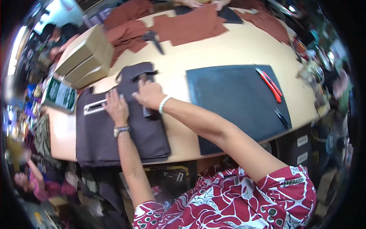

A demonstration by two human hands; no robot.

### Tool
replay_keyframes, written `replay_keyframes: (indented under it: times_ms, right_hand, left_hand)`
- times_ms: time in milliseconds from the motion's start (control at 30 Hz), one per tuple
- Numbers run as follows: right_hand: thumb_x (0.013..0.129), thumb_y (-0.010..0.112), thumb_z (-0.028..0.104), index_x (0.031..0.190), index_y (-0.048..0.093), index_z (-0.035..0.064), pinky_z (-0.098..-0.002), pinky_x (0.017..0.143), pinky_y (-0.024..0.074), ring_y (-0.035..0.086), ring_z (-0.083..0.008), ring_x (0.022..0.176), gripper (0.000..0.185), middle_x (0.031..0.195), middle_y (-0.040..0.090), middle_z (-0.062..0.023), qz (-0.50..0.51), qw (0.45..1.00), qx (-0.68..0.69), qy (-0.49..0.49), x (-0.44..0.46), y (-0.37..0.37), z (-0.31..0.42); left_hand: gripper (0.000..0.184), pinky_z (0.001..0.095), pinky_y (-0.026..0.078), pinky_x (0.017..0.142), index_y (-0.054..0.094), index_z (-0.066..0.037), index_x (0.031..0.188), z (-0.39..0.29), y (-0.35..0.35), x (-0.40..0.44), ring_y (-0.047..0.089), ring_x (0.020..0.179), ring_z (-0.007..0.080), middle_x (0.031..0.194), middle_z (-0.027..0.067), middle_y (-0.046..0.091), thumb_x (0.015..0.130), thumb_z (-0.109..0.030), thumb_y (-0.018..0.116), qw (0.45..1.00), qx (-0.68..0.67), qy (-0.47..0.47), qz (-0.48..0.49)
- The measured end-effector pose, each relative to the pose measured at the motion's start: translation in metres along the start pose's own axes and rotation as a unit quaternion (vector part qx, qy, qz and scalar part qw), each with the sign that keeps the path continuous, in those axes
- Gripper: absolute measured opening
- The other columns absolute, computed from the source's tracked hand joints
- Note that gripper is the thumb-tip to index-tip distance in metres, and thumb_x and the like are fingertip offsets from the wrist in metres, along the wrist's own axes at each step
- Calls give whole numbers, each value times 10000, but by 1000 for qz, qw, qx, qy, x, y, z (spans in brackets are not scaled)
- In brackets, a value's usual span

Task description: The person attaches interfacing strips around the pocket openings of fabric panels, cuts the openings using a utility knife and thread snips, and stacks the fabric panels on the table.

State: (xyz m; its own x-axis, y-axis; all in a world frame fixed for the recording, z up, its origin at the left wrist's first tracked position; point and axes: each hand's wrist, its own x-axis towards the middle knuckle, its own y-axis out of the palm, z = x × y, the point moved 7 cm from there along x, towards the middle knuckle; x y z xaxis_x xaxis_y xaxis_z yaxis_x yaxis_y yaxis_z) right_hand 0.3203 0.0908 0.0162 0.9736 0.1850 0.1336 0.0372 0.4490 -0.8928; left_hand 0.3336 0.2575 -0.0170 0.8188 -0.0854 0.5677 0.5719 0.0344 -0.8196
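My left hand lies flat with its fingers spread on a stack of dark brown fabric pieces. Beside its fingertips is a white rectangular frame with a dark slot. My right hand is closed over a dark strip on the right part of the fabric, its thumb pointing left. The strip shows above and below the hand; the grip itself is partly hidden. Just above the fingers, a dark strap-like piece lies across the fabric.
A black mat on the right bears red-handled cutters and small black snips. Scissors and reddish-brown fabric lie farther back. Cardboard boxes and a green-white tin stand left. Another person's hands show at the far edge.
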Motion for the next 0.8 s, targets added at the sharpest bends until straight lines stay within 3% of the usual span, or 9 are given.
replay_keyframes:
  times_ms: [67, 133, 267, 333, 467, 533, 633, 667, 800]
  right_hand:
    - [867, 494, 400, 1005, 628, 17, -412, 691, 518, 651, -341, 771, 428, 770, 653, -175, 51, 991, -4, -124, -22, 0, 4]
    - [869, 494, 462, 968, 601, -13, -426, 633, 515, 642, -347, 789, 497, 915, 624, -215, 93, 992, 52, -69, -68, -35, -6]
    - [846, 588, 328, 1019, 573, 38, -418, 597, 508, 635, -328, 718, 338, 844, 592, -143, -69, 984, 123, -107, -193, -126, -72]
    - [827, 608, 283, 995, 542, 56, -408, 563, 505, 625, -314, 695, 289, 794, 560, -125, -252, 949, 152, -113, -264, -187, -125]
    - [824, 612, 78, 944, 610, 38, -324, 533, 472, 579, -227, 605, 127, 768, 576, -98, -492, 868, 56, 24, -412, -240, -254]
    - [823, 593, 110, 869, 599, 64, -375, 575, 487, 607, -285, 666, 66, 763, 578, -123, -494, 831, 58, 250, -491, -242, -314]
    - [813, 596, 137, 869, 597, 72, -390, 661, 491, 602, -299, 761, 87, 824, 575, -108, -425, 809, -84, 398, -591, -221, -379]
    - [805, 603, 142, 881, 596, 73, -389, 697, 492, 597, -294, 796, 103, 841, 571, -104, -378, 808, -137, 431, -617, -212, -396]
    - [739, 675, 153, 997, 577, 55, -411, 898, 421, 529, -284, 1014, 293, 1004, 550, -93, -255, 842, -148, 451, -676, -193, -451]
  left_hand:
    - [439, 506, 322, 985, 531, -51, 1235, -8, -12, 1, 483, 1178, 309, 1248, 125, 551, 852, -263, 536, 999, -22, 32, -27]
    - [398, 462, 368, 952, 583, -43, 1167, -10, -8, 1, 527, 1110, 318, 1166, 145, 596, 820, -238, 568, 996, -17, 69, -60]
    - [467, 455, 386, 948, 530, -60, 1250, -24, -13, -3, 473, 1184, 328, 1293, 161, 511, 957, -402, 404, 992, 53, 109, -16]
    - [509, 565, 379, 895, 465, -147, 1326, -23, -10, -4, 439, 1218, 323, 1328, 123, 471, 946, -473, 376, 975, 204, 68, 51]
    - [576, 659, 342, 913, 310, -186, 1418, -54, -25, 2, 346, 1298, 289, 1410, 76, 380, 938, -497, 372, 906, 408, 82, 71]
    - [610, 698, 323, 901, 270, -184, 1434, -86, -45, 1, 312, 1322, 300, 1425, 78, 359, 934, -520, 367, 893, 437, 35, 102]
    - [665, 742, 259, 908, 223, -170, 1451, -131, -49, -6, 282, 1338, 324, 1465, 81, 303, 927, -557, 356, 955, 267, -24, 127]
    - [693, 753, 190, 942, 186, -165, 1462, -146, -48, -14, 273, 1344, 338, 1490, 84, 256, 926, -575, 340, 991, 85, -16, 100]
    - [679, 676, 160, 1026, 168, -173, 1468, -313, -102, -84, 177, 1384, 340, 1504, 104, 215, 934, -551, 350, 957, -227, 143, 106]
